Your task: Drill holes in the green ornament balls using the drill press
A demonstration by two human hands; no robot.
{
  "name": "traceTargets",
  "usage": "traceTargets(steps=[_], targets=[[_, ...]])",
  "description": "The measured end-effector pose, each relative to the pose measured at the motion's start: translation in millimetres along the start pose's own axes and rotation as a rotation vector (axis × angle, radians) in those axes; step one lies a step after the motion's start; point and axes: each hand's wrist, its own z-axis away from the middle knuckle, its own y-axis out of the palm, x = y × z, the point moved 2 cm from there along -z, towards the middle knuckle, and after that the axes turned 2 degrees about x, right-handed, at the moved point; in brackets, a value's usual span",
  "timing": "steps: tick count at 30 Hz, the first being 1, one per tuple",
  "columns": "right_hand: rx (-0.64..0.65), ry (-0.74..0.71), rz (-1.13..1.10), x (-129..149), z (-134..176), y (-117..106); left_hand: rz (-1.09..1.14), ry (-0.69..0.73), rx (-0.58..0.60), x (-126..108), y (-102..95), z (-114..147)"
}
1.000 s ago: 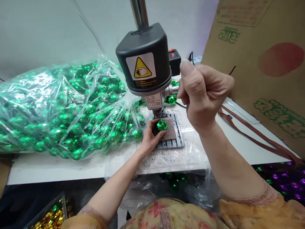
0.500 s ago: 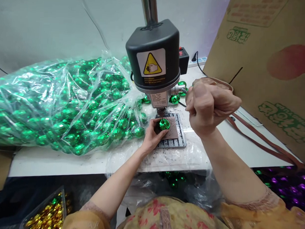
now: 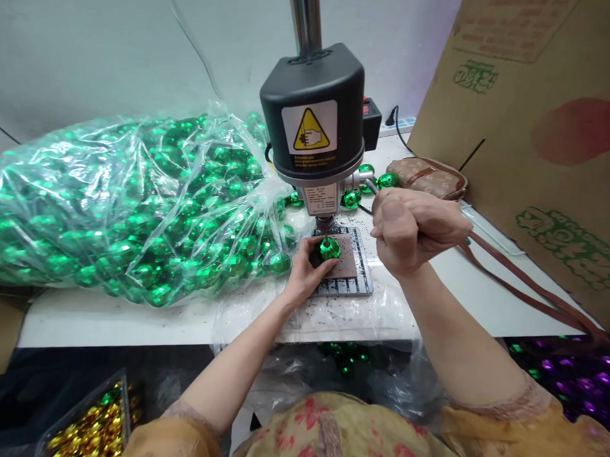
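A small drill press [image 3: 313,115] with a black motor housing and a yellow warning label stands over a slotted metal base plate [image 3: 364,274]. On the brown pad [image 3: 348,260] of that base, my left hand [image 3: 306,265] pinches a shiny green faceted ball [image 3: 329,249] between thumb and fingers, right under the drill chuck [image 3: 324,222]. The drill tip meets the top of the ball, though its depth cannot be seen. My right hand [image 3: 410,229] is closed in a fist around the end of the press's feed lever [image 3: 371,185]; most of the grip is hidden by the fingers.
A big clear bag [image 3: 136,202] of green balls covers the table's left side. Behind the press lie several loose green balls [image 3: 387,181]. At right are a brown strapped bag [image 3: 427,176] and a tall carton [image 3: 537,163]. Below sits a bin of gold balls [image 3: 91,424].
My right hand has come down with the lever, uncovering the brown bag and a green ball behind it. My left hand keeps the ball in place under the drill.
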Motion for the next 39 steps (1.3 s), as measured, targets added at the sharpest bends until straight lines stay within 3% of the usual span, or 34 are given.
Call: traceTargets(steps=[13,19,23,25,27,30,33,36,39], targets=[[0.077,-0.036,-0.016,0,10,-7,0.03,0.011,-0.009,-7,0.7,0],[0.01,0.234,-0.018,5,-21,4,-0.01,0.008,-0.029,-7,0.8,-2],[0.016,0.408,-0.007,0,-47,12,-0.148,-0.004,-0.193,-22,-5.5,11],[0.012,0.425,0.005,-2,-51,14,-0.24,0.083,-0.238,-35,-7.1,31],[0.012,0.425,0.017,-3,-51,14,-0.309,0.286,-0.119,-49,-2.6,57],[0.013,0.419,0.004,-2,-49,13,-0.455,0.645,0.206,-64,12.3,100],[-0.005,0.409,-0.025,0,-48,14,-0.57,0.771,0.366,-65,19.3,121],[-0.017,0.412,-0.046,1,-48,14,-0.541,0.699,0.298,-59,4.7,99],[-0.013,0.422,-0.044,1,-47,13,-0.618,0.57,0.129,-51,-26.8,41]])
